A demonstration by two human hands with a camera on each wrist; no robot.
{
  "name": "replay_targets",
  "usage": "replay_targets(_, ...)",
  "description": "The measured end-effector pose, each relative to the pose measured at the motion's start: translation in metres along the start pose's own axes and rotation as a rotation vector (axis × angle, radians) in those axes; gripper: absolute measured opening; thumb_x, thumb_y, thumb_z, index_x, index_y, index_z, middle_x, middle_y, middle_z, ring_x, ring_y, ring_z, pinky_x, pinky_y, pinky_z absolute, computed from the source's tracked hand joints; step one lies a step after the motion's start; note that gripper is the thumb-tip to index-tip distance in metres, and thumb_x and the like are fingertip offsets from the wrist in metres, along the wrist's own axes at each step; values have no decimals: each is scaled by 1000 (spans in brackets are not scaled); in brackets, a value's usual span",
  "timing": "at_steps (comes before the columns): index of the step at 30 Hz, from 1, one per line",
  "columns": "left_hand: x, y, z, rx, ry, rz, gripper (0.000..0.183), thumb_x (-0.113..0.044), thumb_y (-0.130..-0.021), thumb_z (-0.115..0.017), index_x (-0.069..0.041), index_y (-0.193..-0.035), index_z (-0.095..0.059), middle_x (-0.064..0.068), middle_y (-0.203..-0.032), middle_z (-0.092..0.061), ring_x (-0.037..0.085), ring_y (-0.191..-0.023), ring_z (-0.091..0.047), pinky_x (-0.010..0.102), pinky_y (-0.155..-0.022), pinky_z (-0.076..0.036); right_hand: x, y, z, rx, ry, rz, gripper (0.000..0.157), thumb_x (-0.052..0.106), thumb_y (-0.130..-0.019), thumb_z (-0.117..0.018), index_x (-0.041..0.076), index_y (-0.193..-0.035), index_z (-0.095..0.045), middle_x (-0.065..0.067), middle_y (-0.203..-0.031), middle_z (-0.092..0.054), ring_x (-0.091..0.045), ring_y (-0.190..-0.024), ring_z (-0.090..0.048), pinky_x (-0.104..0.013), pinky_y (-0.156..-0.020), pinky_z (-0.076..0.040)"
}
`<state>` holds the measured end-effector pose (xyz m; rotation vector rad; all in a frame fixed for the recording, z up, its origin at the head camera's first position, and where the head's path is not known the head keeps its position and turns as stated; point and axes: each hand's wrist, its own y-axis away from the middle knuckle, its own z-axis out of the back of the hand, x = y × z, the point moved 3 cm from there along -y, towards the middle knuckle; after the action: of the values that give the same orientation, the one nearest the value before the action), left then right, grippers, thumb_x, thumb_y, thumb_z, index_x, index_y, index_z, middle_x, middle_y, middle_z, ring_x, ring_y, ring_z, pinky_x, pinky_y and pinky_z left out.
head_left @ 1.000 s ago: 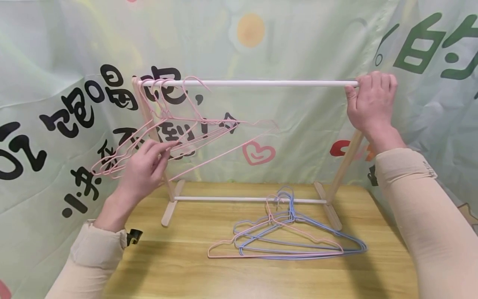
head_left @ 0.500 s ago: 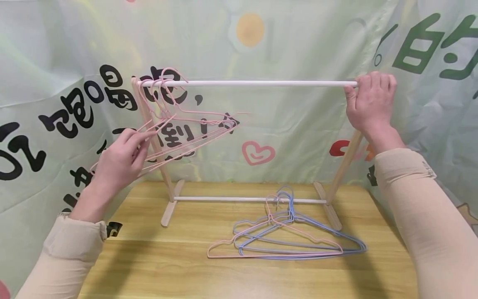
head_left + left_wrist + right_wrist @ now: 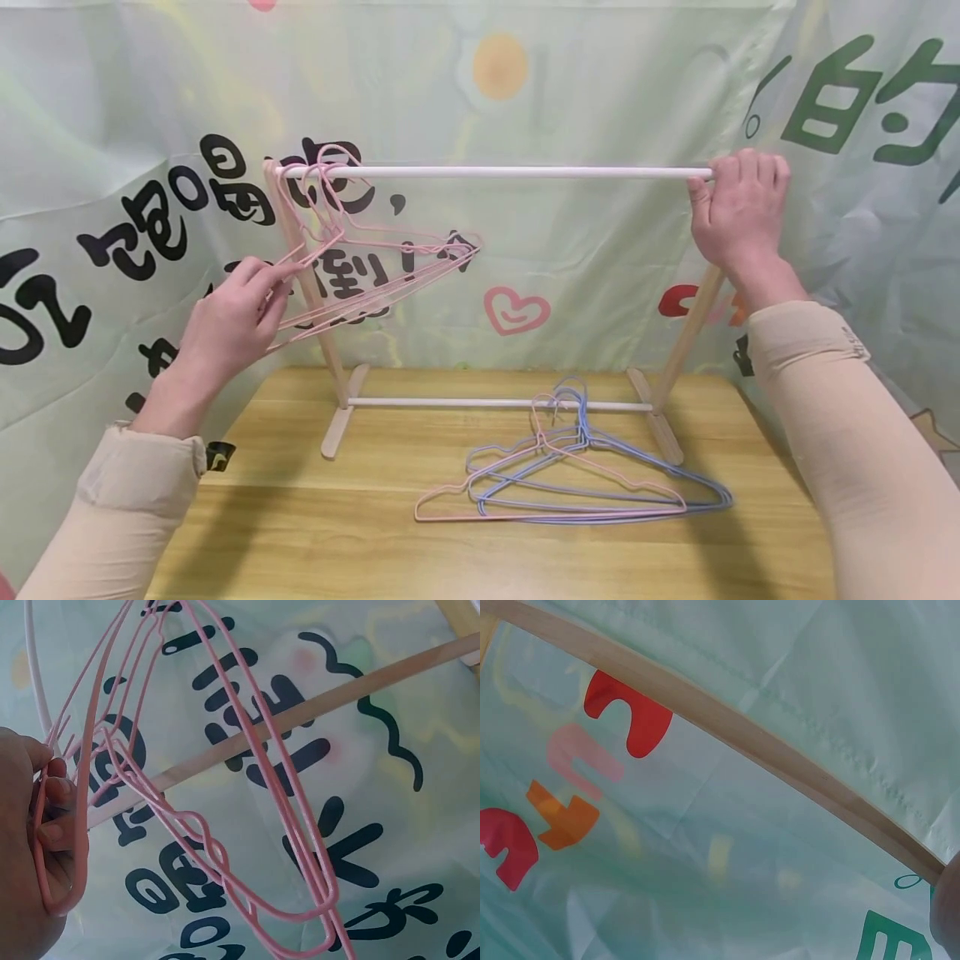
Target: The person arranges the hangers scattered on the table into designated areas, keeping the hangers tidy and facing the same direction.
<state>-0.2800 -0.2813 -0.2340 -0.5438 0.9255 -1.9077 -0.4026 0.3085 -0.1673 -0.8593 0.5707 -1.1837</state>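
Observation:
My left hand (image 3: 232, 321) pinches one shoulder of a pink wire hanger (image 3: 81, 817). This hanger's hook loops over the white top rod (image 3: 525, 172) of a small wooden rack, near its left end. Beside it, several other pink hangers (image 3: 217, 862) hang bunched on the rod, their bodies angled toward the hand. At the rack's opposite end my right hand (image 3: 746, 204) grips the top corner, thumb against the rod and fingers over the upright (image 3: 693, 333). In the right wrist view only a sliver of that hand (image 3: 946, 915) shows at the edge.
On the wooden table (image 3: 450, 567), blue hangers (image 3: 582, 421) lie in a pile with one pink hanger (image 3: 450, 520) on top, their hooks over the rack's lower rod (image 3: 450, 402). A printed cloth backdrop (image 3: 600, 75) hangs behind and at the sides.
My left hand has moved left with the pink hanger, sliding its hook along the rod to the other pink ones. My right hand has kept its grip on the rack's corner.

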Motion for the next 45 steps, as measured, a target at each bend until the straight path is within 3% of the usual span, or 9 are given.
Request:
replay_targets(16,4,9,-14,-13,-9,-50,29,-2,-97,-66,-9,-124,-71,8,-100,-62,16,-58,-49,32,-41,-38,3,-3,0,-11,-1,13,60,49,-111,-29,-8,-119,-44,-30,-111,-40,-49,-111,-32,-60,-111,-17)
replay_targets(26,7,8,-16,-40,-52,19,24,-5,-96,-68,-11,-118,-74,7,-96,-63,20,-59,-55,36,-44,-37,1,-3,1,-22,-13,22,59,49,-110,-32,-9,-119,-45,-30,-111,-40,-49,-110,-32,-60,-110,-17)
replay_targets(32,7,11,-18,-97,-53,13,23,-4,-95,-66,-6,-116,-74,13,-101,-65,25,-61,-56,42,-48,-41,0,-2,0,-13,-14,11,58,48,-110,-32,-8,-119,-45,-30,-112,-41,-49,-111,-32,-60,-111,-17)
replay_targets(36,6,13,-19,-140,-38,29,22,-5,-94,-67,-3,-115,-74,17,-106,-66,31,-72,-60,48,-56,-44,0,-1,-1,-9,-10,7,59,49,-110,-31,-9,-118,-45,-30,-111,-40,-49,-110,-32,-60,-110,-17)
replay_targets(41,0,18,-21,-222,13,77,24,-6,-94,-66,0,-115,-74,20,-111,-68,39,-89,-63,56,-71,-48,-1,0,-1,-8,-4,4,60,49,-111,-30,-9,-117,-44,-30,-111,-40,-50,-111,-32,-60,-110,-17)
replay_targets(45,-8,25,-22,-281,78,148,26,-7,-94,-66,0,-118,-73,21,-115,-67,41,-94,-62,55,-76,-46,0,0,-1,-13,-9,14,59,49,-110,-30,-9,-118,-44,-30,-111,-40,-50,-110,-32,-60,-110,-17)
